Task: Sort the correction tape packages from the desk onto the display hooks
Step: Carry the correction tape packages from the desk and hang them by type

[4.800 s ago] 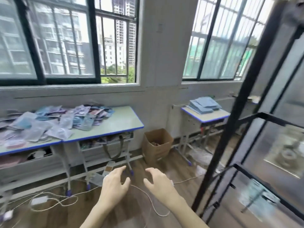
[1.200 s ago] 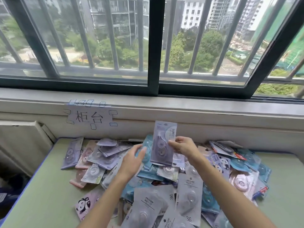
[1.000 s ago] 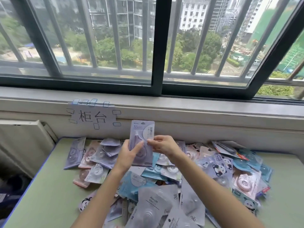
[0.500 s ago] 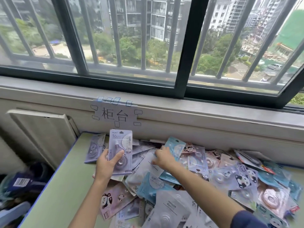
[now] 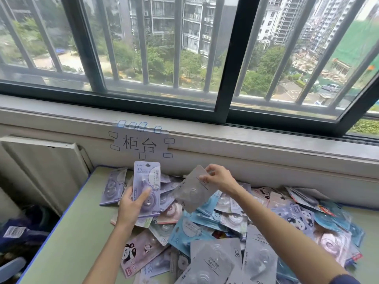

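Both hands are busy above the desk [image 5: 67, 238]. Left hand [image 5: 131, 208] is wrapped around the lower part of a purple package [image 5: 146, 185], thumb across its front, holding it upright with the "36" print at the top, above the left end of the pile. Behind it, a paper sign [image 5: 140, 143] with handwritten characters is taped to the wall under the window [image 5: 184, 58]. Right hand [image 5: 218, 177] pinches the top corner of a grey package [image 5: 191, 190], which hangs tilted, lifted clear of the heap. Below and to the right, the pile of packages [image 5: 235, 232] in blue, grey, purple and panda prints covers most of the green desk, overlapping one another right up to the wall.
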Demonstrator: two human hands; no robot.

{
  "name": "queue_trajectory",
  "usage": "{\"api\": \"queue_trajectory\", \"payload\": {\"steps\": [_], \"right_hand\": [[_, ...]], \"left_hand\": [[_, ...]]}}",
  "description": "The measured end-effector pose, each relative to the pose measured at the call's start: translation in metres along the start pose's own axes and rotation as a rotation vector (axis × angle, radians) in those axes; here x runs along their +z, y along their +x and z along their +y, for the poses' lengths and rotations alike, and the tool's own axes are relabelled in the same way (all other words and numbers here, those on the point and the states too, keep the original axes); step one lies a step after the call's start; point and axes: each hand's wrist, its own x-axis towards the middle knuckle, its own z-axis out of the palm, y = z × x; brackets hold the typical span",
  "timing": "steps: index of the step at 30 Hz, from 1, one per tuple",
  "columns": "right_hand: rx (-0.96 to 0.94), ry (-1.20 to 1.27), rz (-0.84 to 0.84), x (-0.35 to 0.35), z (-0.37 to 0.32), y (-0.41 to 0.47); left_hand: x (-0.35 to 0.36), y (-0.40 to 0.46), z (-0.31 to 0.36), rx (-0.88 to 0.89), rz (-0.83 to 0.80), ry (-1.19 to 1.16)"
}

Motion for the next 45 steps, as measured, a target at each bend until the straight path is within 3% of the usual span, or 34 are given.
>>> {"api": "queue_trajectory", "payload": {"steps": [4, 7, 11, 14, 21, 26, 30, 33, 41, 45], "right_hand": [[-0.049, 0.206, 0.117, -0.036, -0.006, -0.014], [-0.074, 0.336, 0.104, -0.045, -0.012, -0.025], [-0.070, 0.323, 0.110, -0.030, -0.013, -0.034], [-0.047, 0.255, 0.208, -0.022, -0.008, -0.039], [0.050, 0.237, 0.413, -0.036, 0.034, -0.057], [0.375, 0.162, 0.587, -0.061, 0.112, -0.077], [0.713, -0.091, 0.534, -0.069, 0.174, -0.096], [0.808, -0.196, 0.478, -0.067, 0.191, -0.111], [0.824, -0.139, 0.563, -0.067, 0.199, -0.122], [0.659, 0.149, 0.664, -0.082, 0.196, -0.126]], "left_hand": [[0.018, -0.001, 0.010, 0.008, -0.068, 0.003], [0.040, -0.009, 0.022, -0.001, -0.174, -0.013], [0.069, -0.021, 0.027, -0.008, -0.350, 0.046], [0.090, -0.033, 0.030, -0.037, -0.408, 0.026], [0.111, -0.043, 0.022, -0.055, -0.386, 0.024], [0.121, -0.052, 0.023, -0.044, -0.360, 0.009], [0.123, -0.055, 0.023, -0.044, -0.344, 0.009], [0.125, -0.058, 0.023, -0.059, -0.336, -0.012], [0.134, -0.066, 0.023, -0.046, -0.331, -0.045], [0.144, -0.070, 0.023, -0.048, -0.329, -0.060]]}}
